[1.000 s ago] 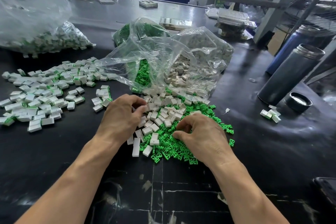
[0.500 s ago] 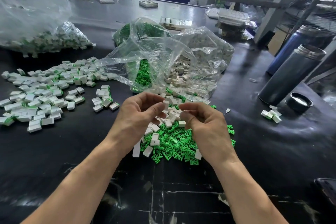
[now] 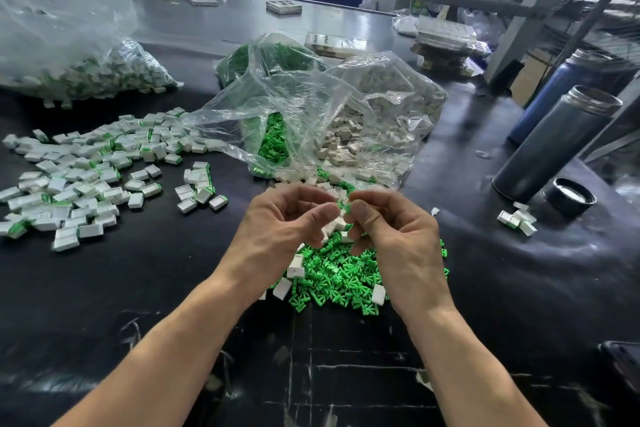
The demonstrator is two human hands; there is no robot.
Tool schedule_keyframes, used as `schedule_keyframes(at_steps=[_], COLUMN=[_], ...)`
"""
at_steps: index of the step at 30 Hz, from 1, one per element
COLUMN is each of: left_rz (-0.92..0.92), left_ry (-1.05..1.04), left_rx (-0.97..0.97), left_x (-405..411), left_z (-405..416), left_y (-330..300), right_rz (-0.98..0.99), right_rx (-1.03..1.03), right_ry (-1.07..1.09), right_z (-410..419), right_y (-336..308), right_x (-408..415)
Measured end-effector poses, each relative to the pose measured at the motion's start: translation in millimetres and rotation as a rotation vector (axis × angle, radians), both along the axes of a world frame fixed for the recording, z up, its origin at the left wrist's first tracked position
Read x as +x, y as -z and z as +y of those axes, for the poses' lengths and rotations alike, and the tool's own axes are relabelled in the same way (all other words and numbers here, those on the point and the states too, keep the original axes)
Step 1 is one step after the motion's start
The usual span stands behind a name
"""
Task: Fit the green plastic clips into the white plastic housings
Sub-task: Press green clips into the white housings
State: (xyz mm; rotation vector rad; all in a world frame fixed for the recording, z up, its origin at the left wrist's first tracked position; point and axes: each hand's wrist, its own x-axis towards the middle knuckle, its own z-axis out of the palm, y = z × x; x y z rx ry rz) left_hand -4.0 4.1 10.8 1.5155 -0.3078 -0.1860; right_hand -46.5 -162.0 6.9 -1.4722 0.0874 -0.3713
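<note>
My left hand (image 3: 287, 229) and my right hand (image 3: 391, 236) meet fingertip to fingertip above a heap of loose green clips (image 3: 336, 274) mixed with white housings (image 3: 282, 288) on the black table. A green clip (image 3: 347, 207) is pinched in my right fingers. My left thumb and fingers close on a small white housing, mostly hidden by the thumb. The two parts touch between the hands.
Finished white-and-green pieces (image 3: 86, 177) spread over the table's left. An open clear bag (image 3: 329, 121) of clips and housings lies behind the hands, another full bag (image 3: 79, 69) at far left. Two metal flasks (image 3: 554, 146) and a black lid (image 3: 569, 196) stand right. A phone corner (image 3: 623, 367) lies bottom right.
Both hands lifted off the heap, each with a part, and came together above it. They now hold the clip and housing against each other slightly higher.
</note>
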Motion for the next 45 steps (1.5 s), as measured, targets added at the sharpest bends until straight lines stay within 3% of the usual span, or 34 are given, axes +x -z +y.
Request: schedule_keyframes(at_steps=[8,13,22,32,39,45], left_rz=[0.132,0.109,-0.04,-0.098,-0.126,-0.116], left_ry=[0.001,0.022,0.157,0.069,0.086,0.01], left_rx=[-0.099,-0.112,0.088,0.223,0.249,0.297], left_x=[-5,-7,-8,-6,-7,-6], left_z=[-7,-7,-6,-6,-5,-4], left_y=[1,-1,-4,5,5,4], right_rz=[0.003,0.038,0.025,-0.02,-0.037,-0.029], right_rx=[-0.068,-0.135,-0.149,-0.131,-0.314,-0.288], right_ry=[-0.085,-0.049,-0.031,-0.03,-0.075,-0.034], right_z=[5,4,4,3,5,3], right_y=[0,4,4,2,6,4], right_x=[-3,-3,-4,-5,-4,-3])
